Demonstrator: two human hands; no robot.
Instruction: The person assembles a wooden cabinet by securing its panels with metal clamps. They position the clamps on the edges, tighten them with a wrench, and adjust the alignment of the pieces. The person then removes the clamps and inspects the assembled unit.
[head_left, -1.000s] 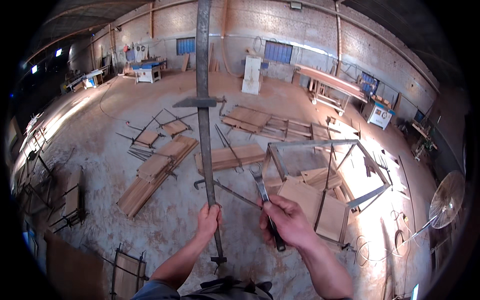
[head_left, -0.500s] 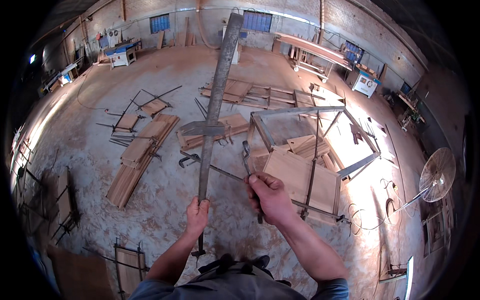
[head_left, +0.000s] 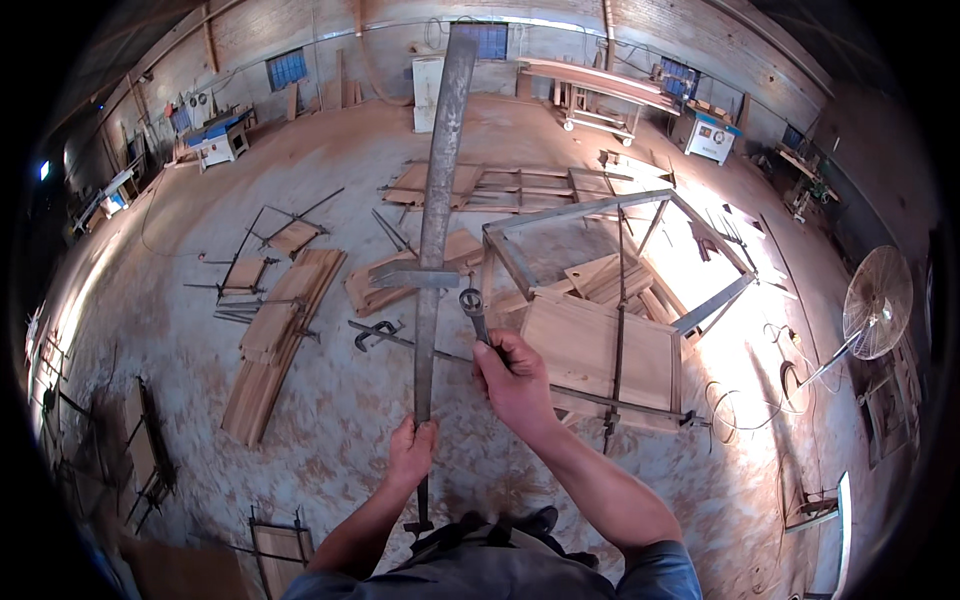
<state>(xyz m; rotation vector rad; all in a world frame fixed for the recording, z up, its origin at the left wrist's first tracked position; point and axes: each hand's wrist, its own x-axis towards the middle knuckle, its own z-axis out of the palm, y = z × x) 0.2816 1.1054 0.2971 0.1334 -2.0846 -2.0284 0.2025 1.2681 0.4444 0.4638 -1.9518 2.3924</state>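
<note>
My left hand (head_left: 411, 450) is closed round the lower part of a long grey metal bar clamp (head_left: 438, 200), which rises upright before me. A flat crosspiece (head_left: 413, 277) sits across the bar about halfway up. In my right hand (head_left: 517, 384) is a dark wrench (head_left: 476, 312), its ring end pointing up, just right of the bar and below the crosspiece. No contact between wrench and clamp can be made out. Beyond the right hand, a wooden panel (head_left: 600, 345) lies with dark bar clamps across it.
Stacked boards (head_left: 285, 345) lie on the floor at the left. A metal frame (head_left: 590, 207) stands around wood pieces at the right. A standing fan (head_left: 876, 303) is farther right, with loose cable (head_left: 735, 425) nearby. Machines and a loaded trolley (head_left: 600, 100) line the back.
My right hand has brought the wrench closer to the bar, and its ring end now faces me more. The left hand keeps its hold. The whole view has shifted slightly.
</note>
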